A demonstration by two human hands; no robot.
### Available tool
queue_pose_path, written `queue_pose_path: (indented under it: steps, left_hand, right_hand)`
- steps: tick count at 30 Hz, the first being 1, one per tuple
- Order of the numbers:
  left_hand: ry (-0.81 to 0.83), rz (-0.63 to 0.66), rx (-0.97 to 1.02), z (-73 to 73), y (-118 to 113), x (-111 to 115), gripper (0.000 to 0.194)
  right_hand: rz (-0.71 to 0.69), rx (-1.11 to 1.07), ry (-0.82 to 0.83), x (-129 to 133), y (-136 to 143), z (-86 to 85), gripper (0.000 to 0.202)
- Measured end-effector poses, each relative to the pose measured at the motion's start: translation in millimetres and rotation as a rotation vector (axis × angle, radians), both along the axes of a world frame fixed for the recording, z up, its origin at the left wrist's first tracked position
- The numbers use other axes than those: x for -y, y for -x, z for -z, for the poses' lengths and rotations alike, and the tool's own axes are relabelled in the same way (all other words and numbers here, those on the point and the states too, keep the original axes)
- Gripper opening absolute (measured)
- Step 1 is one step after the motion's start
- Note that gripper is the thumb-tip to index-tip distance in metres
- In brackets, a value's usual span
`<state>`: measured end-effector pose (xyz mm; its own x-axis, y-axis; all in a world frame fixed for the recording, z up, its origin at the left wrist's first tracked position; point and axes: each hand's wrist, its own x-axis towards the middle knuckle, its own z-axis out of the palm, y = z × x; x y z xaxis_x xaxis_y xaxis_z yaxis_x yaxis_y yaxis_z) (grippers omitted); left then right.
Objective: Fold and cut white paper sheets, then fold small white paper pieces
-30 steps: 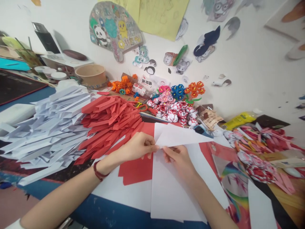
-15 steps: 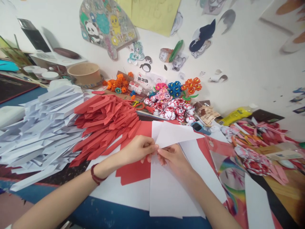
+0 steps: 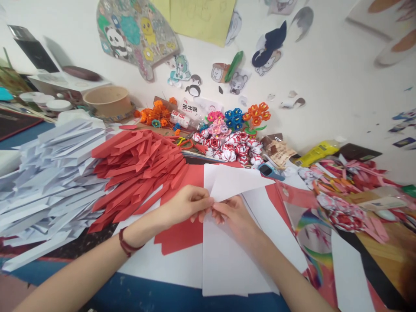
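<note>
Both hands meet over the middle of the table, pinching the near edge of one white sheet of paper (image 3: 238, 182), whose folded, pointed end reaches to the right. My left hand (image 3: 192, 203), with a dark red band on its wrist, grips the sheet's near left corner between thumb and fingers. Close beside it, my right hand (image 3: 231, 211) pinches the same edge; some of its fingers are hidden under the paper. Below them lie white sheets (image 3: 232, 264) and red paper (image 3: 182, 234).
Folded white strips (image 3: 55, 182) and folded red strips (image 3: 139, 169) are heaped at left. Behind are red-and-white paper flowers (image 3: 234, 149), orange-handled scissors (image 3: 186, 143) and a blue watch (image 3: 270, 170). A yellow bottle (image 3: 320, 152) and more paper pieces (image 3: 351, 208) lie at right.
The whole view has shifted slightly, so things appear a little farther left. Both hands keep their pinch on the white sheet, with barely any movement.
</note>
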<state>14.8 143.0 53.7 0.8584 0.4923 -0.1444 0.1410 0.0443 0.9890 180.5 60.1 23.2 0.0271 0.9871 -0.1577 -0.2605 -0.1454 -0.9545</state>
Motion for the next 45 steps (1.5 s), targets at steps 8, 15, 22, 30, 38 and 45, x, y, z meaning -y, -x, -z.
queue_pose_path:
  steps: [8,15,22,30,38,45]
  left_hand:
    - [-0.074,-0.036,-0.047,-7.1,-1,2,0.034]
    - [-0.06,-0.07,-0.051,-10.2,-2,2,0.031]
    - [-0.048,-0.095,-0.064,-10.8,-2,1,0.031]
    - [-0.052,-0.103,-0.078,-12.0,-1,2,0.032]
    - [-0.091,-0.072,-0.044,-13.7,0,4,0.034]
    - [-0.107,-0.069,-0.051,-15.0,-1,6,0.034]
  right_hand:
    - [0.052,0.042,0.016,-2,-1,-1.3,0.021]
    - [0.1,0.01,0.028,-4,-6,-2.7,0.019]
    - [0.201,0.014,0.018,-10,-16,-2.0,0.023]
    - [0.279,0.049,-0.03,-10,-18,-4.9,0.024]
    - [0.386,0.1,-0.063,-5,-20,-9.8,0.026]
    - [0.459,0.063,-0.042,-6,-25,-9.0,0.024]
